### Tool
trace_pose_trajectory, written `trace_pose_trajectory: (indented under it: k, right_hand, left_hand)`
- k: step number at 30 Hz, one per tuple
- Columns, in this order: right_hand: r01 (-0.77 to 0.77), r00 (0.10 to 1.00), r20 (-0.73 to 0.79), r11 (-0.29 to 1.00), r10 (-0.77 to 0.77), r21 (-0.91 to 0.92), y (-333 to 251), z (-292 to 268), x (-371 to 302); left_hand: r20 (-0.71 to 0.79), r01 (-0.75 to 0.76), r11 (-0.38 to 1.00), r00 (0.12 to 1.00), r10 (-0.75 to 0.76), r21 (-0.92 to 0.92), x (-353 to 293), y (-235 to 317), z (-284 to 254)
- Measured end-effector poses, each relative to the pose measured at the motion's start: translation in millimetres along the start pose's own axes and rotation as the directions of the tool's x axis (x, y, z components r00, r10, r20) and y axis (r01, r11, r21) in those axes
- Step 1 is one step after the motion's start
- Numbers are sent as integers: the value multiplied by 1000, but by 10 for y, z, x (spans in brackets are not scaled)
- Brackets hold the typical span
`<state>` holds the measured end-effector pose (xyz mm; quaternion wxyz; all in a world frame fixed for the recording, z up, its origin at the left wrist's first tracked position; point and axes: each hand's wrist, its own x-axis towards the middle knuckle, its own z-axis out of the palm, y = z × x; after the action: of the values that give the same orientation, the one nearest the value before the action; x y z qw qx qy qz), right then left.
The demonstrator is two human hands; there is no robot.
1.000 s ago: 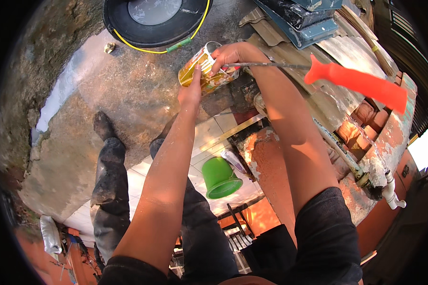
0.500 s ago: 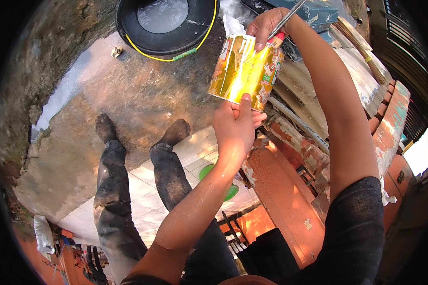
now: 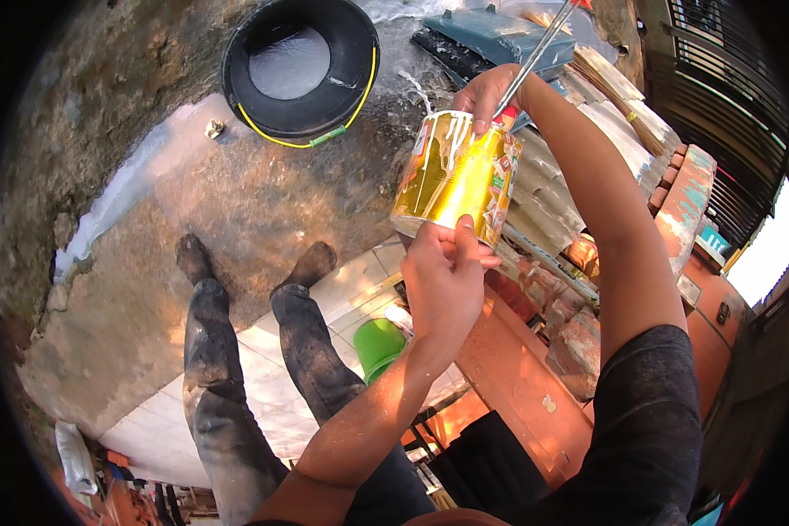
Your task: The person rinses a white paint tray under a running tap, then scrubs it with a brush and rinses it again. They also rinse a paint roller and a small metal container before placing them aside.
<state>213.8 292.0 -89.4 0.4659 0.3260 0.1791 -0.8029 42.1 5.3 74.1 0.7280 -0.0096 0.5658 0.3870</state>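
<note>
In front of me I hold a gold-yellow tin can point(image 3: 443, 171) with white drips running down its side and bits of coloured print. My left hand point(image 3: 451, 280) is closed on its lower end, the thumb on the side. My right hand point(image 3: 486, 96) grips the upper rim near a red patch. A thin silvery rod point(image 3: 539, 57) rises beside that hand; whether the fingers hold it too, I cannot tell. Beyond the rim a thin white streak point(image 3: 418, 90) shows. To the left, a black bucket point(image 3: 351, 66) with a yellow wire handle holds greyish-white liquid point(image 3: 289, 66).
A blue-grey plastic piece point(image 3: 491, 35) lies beyond the can. Corrugated sheets point(image 3: 543, 188) and broken brickwork point(image 3: 579, 342) stand at right. A green bucket point(image 3: 379, 346) is on pale tiles near my legs. A small crumpled scrap point(image 3: 215, 129) sits on the rough floor point(image 3: 210, 184).
The can and both hands sit lower in the picture, and the black bucket shows more fully. The broad white patch behind the rim now appears as a thin streak. Both hands keep their hold.
</note>
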Motion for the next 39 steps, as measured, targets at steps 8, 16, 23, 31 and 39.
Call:
trace_pose_trajectory:
  k: [8, 16, 23, 31, 39]
  right_hand:
    - [79, 988, -135, 995, -70, 59, 47, 332, 251]
    - [-119, 403, -867, 923, -292, -366, 703, 63, 1521]
    - [-360, -27, -963, 902, -267, -240, 723, 259, 2440]
    - [-442, 55, -941, 837, -333, -322, 362, 243, 2451]
    - [-312, 184, -921, 868, -344, -387, 862, -282, 2480]
  left_hand:
    - [-17, 50, 998, 999, -49, 26, 225, -259, -408]
    - [-150, 171, 795, 983, -101, 582, 306, -1099, -1638]
    - [-146, 332, 647, 934, -326, 686, -260, -991, -2177]
    - [-116, 284, 555, 941, -319, 782, -175, -954, -2680]
    - [-46, 259, 687, 949, -312, 679, 121, -1284, -2683]
